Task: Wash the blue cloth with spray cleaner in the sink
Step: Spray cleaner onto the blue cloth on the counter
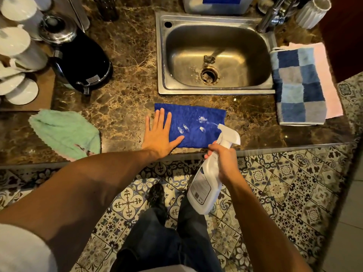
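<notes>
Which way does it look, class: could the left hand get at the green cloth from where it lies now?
Probably yes. The left hand lies flat on the blue cloth holding nothing, and only bare counter separates it from the green cloth.

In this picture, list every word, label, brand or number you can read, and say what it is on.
No text can be read.
Spray bottle back label: print and a code square, too small to read.
Black kettle grey sticker: blurred.
Blue-labelled container behind the sink: label cut off.
</notes>
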